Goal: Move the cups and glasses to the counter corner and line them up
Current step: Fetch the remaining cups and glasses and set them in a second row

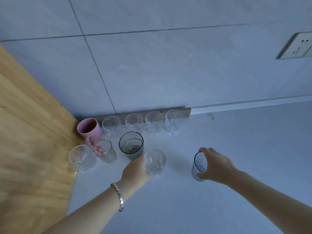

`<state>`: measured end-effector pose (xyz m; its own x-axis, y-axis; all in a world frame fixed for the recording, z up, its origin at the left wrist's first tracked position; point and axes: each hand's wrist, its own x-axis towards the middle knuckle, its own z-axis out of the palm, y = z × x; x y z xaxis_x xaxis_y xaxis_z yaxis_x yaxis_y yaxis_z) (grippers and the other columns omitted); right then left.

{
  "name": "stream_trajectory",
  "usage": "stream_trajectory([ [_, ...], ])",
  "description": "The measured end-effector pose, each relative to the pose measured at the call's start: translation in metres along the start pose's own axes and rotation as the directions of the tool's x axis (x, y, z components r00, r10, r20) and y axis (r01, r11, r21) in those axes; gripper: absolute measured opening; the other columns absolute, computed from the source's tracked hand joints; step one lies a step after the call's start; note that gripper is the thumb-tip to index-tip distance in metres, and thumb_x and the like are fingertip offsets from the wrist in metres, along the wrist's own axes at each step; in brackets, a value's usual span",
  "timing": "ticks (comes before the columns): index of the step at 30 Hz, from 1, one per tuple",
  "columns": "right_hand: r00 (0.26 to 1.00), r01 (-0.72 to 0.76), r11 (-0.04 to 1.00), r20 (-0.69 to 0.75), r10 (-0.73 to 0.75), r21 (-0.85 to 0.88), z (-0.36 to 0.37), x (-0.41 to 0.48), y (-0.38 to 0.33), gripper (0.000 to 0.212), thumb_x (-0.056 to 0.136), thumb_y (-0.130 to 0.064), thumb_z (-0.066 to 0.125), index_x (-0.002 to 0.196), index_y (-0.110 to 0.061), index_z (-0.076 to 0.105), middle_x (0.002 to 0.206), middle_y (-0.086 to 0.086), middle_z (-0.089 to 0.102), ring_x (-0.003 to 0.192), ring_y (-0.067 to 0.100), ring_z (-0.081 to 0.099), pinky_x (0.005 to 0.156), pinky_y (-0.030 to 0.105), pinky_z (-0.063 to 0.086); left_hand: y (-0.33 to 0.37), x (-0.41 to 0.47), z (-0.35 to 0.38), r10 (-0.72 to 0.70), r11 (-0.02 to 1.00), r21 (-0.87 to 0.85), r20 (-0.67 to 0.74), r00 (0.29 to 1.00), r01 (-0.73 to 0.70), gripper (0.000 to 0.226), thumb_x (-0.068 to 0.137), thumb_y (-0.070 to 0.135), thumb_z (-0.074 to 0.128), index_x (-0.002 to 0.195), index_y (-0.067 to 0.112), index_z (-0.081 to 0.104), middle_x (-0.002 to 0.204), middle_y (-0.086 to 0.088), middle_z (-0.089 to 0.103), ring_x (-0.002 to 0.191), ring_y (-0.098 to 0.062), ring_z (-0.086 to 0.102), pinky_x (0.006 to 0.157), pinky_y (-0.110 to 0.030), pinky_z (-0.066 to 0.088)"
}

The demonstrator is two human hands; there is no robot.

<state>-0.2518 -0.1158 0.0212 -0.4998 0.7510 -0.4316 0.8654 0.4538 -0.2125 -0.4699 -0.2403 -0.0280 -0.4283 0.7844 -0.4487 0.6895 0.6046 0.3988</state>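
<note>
Glasses mostly placed: back row by the wall has pink mug [88, 128] plus four clear glasses [143, 123], lined up. Front row at 9 o'clock is loose, not straight. My left hand [135, 169] closes on a clear glass [155, 162]; my right hand [215, 166] grips the ribbed blue glass [199, 166] at 3 o'clock, well apart. Both need placing.

The only lettering I can see is red print on the small clear glass tumbler [103, 150] just in front of the pink ceramic mug [89, 128]; it is too blurred to read.
</note>
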Motion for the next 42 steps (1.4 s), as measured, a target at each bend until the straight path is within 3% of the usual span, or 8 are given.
stream_trajectory([
  [2,1.0,0.006,1.0,0.002,-0.006,0.003,0.002,0.002,-0.003,0.083,0.069,-0.048,0.071,0.138,-0.026,0.03,0.135,-0.001,0.045,0.122,0.019,0.051,0.096,0.029,0.043,-0.014,-0.004,0.003,-0.121,0.975,-0.19,-0.002,0.993,0.118,0.009,0.083,0.021,0.058,0.08,0.013,0.057,0.077,-0.005,0.061,0.071,-0.019,0.059,0.062,-0.028,0.046],
  [4,1.0,0.009,1.0,0.004,-0.009,0.018,0.005,0.003,-0.004,0.083,0.069,-0.047,0.072,0.138,-0.026,0.031,0.135,-0.001,0.045,0.124,0.018,0.05,0.097,0.029,0.043,-0.018,-0.009,0.017,-0.224,0.852,-0.455,0.133,0.966,0.26,0.03,0.086,0.021,0.058,0.059,0.015,0.049,0.062,-0.003,0.05,0.05,-0.013,0.044,0.047,-0.022,0.032],
  [7,1.0,0.023,0.999,0.014,-0.023,0.028,0.007,0.006,-0.005,0.082,0.069,-0.047,0.072,0.137,-0.027,0.031,0.135,-0.002,0.045,0.124,0.017,0.049,0.097,0.029,0.042,-0.003,-0.016,0.034,-0.274,0.519,-0.744,0.321,0.907,0.421,0.01,0.088,0.023,0.06,0.086,0.013,0.063,0.079,-0.003,0.059,0.059,-0.01,0.052,0.047,-0.018,0.04],
  [9,0.999,0.038,0.999,0.025,-0.038,0.016,0.008,0.009,-0.003,0.083,0.068,-0.047,0.072,0.137,-0.027,0.031,0.134,-0.002,0.045,0.124,0.017,0.05,0.096,0.029,0.042,0.011,-0.013,0.047,-0.269,0.425,-0.791,0.353,0.896,0.44,0.025,0.083,0.03,0.066,0.1,0.01,0.065,0.083,-0.001,0.059,0.072,-0.012,0.054,0.053,-0.021,0.05],
  [14,0.998,0.059,0.998,0.024,-0.06,0.006,0.006,0.016,0.003,0.082,0.068,-0.048,0.072,0.136,-0.028,0.032,0.134,-0.003,0.046,0.121,0.018,0.052,0.093,0.028,0.043,0.038,-0.006,0.059,-0.535,0.29,-0.877,0.183,0.825,0.383,0.045,0.056,0.037,0.08,0.074,0.009,0.049,0.07,-0.003,0.056,0.069,-0.025,0.051,0.078,-0.041,0.056],
  [18,0.997,0.073,0.997,0.036,-0.072,-0.006,0.004,0.021,0.009,0.082,0.068,-0.047,0.072,0.136,-0.028,0.031,0.134,-0.003,0.046,0.12,0.018,0.052,0.093,0.029,0.044,0.044,-0.011,0.049,-0.66,0.406,-0.855,-0.031,0.75,0.322,0.067,0.068,0.021,0.08,0.115,0.002,0.035,0.108,-0.008,0.029,0.088,-0.028,0.043,0.074,-0.031,0.039],
  [22,0.995,0.084,0.996,0.046,-0.083,-0.019,0.006,0.022,0.014,0.081,0.069,-0.047,0.07,0.137,-0.028,0.031,0.133,-0.003,0.046,0.117,0.018,0.053,0.09,0.029,0.044,0.027,-0.006,0.055,-0.5,0.582,-0.805,-0.243,0.831,0.115,0.06,0.065,0.02,0.081,0.11,0.008,0.044,0.115,-0.011,0.053,0.102,-0.029,0.054,0.078,-0.033,0.045],
  [42,0.985,0.109,0.988,-0.149,-0.092,0.112,-0.001,0.07,-0.012,0.078,0.073,-0.034,0.072,0.139,-0.024,0.033,0.132,0.006,0.04,0.119,0.025,0.049,0.092,0.033,0.046,0.053,0.053,0.049,-0.28,0.541,-0.84,-0.14,0.95,0.036,0.073,0.076,0.02,0.074,0.136,0.022,0.033,0.14,-0.004,0.045,0.13,-0.025,0.044,0.112,-0.046,0.037],
])
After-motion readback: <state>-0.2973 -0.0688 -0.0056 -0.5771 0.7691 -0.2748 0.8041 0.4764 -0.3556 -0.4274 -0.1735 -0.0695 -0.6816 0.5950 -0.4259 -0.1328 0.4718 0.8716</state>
